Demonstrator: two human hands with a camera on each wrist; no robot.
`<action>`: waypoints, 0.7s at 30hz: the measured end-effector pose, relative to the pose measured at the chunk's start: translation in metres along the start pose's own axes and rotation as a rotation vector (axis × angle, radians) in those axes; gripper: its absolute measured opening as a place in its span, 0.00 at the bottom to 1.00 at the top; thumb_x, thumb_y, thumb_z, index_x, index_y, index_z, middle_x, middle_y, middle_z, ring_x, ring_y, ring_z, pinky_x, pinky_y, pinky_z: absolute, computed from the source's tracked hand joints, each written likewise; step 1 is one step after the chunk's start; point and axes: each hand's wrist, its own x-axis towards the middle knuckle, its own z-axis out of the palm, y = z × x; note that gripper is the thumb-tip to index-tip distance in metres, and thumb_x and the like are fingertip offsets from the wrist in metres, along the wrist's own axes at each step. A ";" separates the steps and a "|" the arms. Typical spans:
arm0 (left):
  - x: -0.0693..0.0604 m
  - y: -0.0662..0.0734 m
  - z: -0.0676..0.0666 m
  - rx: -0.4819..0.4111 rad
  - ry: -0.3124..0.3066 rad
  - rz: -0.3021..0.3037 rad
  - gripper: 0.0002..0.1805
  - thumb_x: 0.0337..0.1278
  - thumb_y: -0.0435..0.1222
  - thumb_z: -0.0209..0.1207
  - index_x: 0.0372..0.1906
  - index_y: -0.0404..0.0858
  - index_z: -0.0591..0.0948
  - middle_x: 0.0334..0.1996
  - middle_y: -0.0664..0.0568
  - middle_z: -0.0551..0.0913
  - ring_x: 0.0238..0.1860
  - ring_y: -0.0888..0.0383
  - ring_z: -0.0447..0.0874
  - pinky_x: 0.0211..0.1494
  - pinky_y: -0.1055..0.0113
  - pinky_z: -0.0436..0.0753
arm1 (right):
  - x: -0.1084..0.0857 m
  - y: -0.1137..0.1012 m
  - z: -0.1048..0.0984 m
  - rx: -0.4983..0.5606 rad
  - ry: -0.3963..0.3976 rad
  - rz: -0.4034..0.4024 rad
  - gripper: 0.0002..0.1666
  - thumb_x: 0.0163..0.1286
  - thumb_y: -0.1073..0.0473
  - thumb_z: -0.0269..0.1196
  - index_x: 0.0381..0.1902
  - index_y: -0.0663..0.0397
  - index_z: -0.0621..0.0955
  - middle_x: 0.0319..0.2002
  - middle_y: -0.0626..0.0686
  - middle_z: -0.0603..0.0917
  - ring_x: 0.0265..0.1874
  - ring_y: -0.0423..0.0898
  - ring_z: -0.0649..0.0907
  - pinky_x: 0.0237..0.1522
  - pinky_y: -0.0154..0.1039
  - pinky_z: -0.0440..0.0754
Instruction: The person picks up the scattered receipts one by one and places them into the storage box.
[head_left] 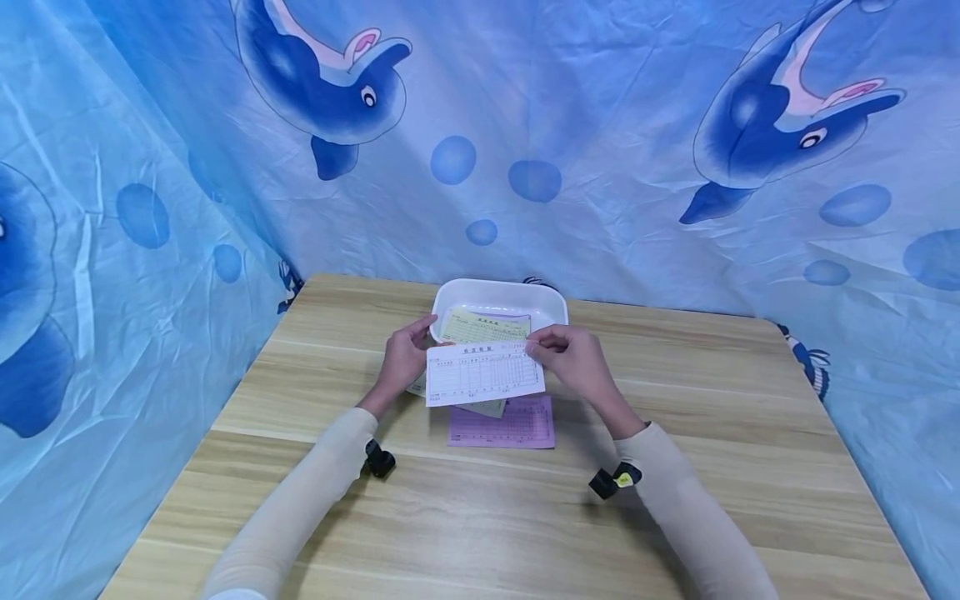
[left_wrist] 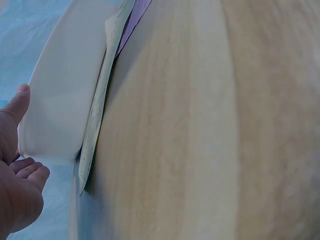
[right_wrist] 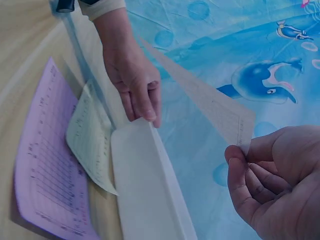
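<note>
My right hand [head_left: 576,358] pinches a white printed form slip [head_left: 483,377] by its upper right corner, thumb against fingers. In the right wrist view, the slip hangs in the air above the tray's level. My left hand [head_left: 403,360] grips the left end of a white plastic tray [head_left: 553,310], thumb and fingers at its rim. A pale yellow-green slip [head_left: 483,323] lies in the tray. In front of the tray, a purple slip [right_wrist: 47,165] and a pale green slip [right_wrist: 90,135] lie on the table, partly hidden by the white slip in the head view.
The wooden table [head_left: 465,533] reaches well to both sides of the tray. Behind it hangs a blue curtain [head_left: 570,225] with dolphin prints, close to the tray's far side. Each wrist carries a small black camera [head_left: 381,461].
</note>
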 end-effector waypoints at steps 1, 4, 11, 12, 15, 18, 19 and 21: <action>0.000 0.000 0.000 -0.001 0.005 0.001 0.34 0.56 0.22 0.67 0.69 0.29 0.73 0.72 0.36 0.70 0.69 0.40 0.74 0.68 0.61 0.79 | 0.001 -0.001 -0.001 0.002 0.009 -0.005 0.06 0.69 0.60 0.70 0.41 0.56 0.89 0.36 0.53 0.91 0.34 0.46 0.88 0.34 0.35 0.88; 0.001 0.001 0.001 0.006 0.014 0.008 0.34 0.53 0.17 0.61 0.69 0.28 0.73 0.72 0.35 0.70 0.69 0.40 0.74 0.67 0.64 0.79 | 0.006 -0.001 -0.003 0.021 0.038 -0.013 0.08 0.69 0.60 0.70 0.43 0.57 0.89 0.37 0.54 0.91 0.34 0.46 0.89 0.33 0.33 0.88; 0.001 0.000 0.002 0.014 0.022 0.027 0.32 0.55 0.17 0.64 0.68 0.26 0.73 0.71 0.34 0.71 0.69 0.40 0.74 0.68 0.65 0.79 | 0.023 0.005 -0.013 0.081 0.061 0.003 0.10 0.70 0.58 0.69 0.45 0.58 0.87 0.37 0.57 0.90 0.32 0.45 0.88 0.33 0.34 0.88; 0.001 0.000 0.002 0.005 0.018 0.029 0.32 0.55 0.18 0.65 0.68 0.25 0.73 0.71 0.33 0.71 0.69 0.40 0.74 0.68 0.64 0.79 | 0.026 0.007 -0.015 0.094 0.063 0.005 0.11 0.71 0.58 0.69 0.45 0.59 0.87 0.37 0.57 0.90 0.31 0.45 0.87 0.33 0.35 0.89; 0.001 -0.002 0.001 -0.017 0.000 0.034 0.35 0.55 0.24 0.71 0.69 0.26 0.72 0.71 0.34 0.71 0.71 0.41 0.72 0.69 0.63 0.78 | 0.035 0.010 -0.022 0.138 0.078 0.013 0.11 0.70 0.58 0.69 0.45 0.60 0.87 0.38 0.59 0.89 0.31 0.44 0.87 0.35 0.36 0.90; -0.001 -0.002 0.000 -0.026 -0.020 0.032 0.40 0.53 0.33 0.75 0.71 0.29 0.71 0.72 0.36 0.70 0.72 0.44 0.71 0.71 0.61 0.77 | 0.044 0.013 -0.027 0.164 0.101 0.019 0.12 0.70 0.58 0.70 0.45 0.62 0.87 0.37 0.59 0.89 0.31 0.43 0.87 0.36 0.36 0.91; -0.001 -0.002 0.000 -0.026 -0.025 0.029 0.42 0.53 0.36 0.76 0.71 0.29 0.71 0.72 0.36 0.70 0.73 0.45 0.70 0.72 0.61 0.76 | 0.047 0.014 -0.028 0.166 0.109 0.023 0.12 0.70 0.58 0.70 0.45 0.62 0.87 0.37 0.59 0.89 0.31 0.42 0.87 0.37 0.36 0.91; -0.002 -0.001 -0.001 -0.033 -0.035 0.023 0.44 0.53 0.40 0.76 0.72 0.30 0.70 0.73 0.37 0.69 0.73 0.46 0.69 0.73 0.60 0.75 | 0.052 0.016 -0.029 0.173 0.122 0.028 0.13 0.70 0.58 0.70 0.45 0.62 0.88 0.37 0.59 0.89 0.31 0.41 0.86 0.38 0.37 0.91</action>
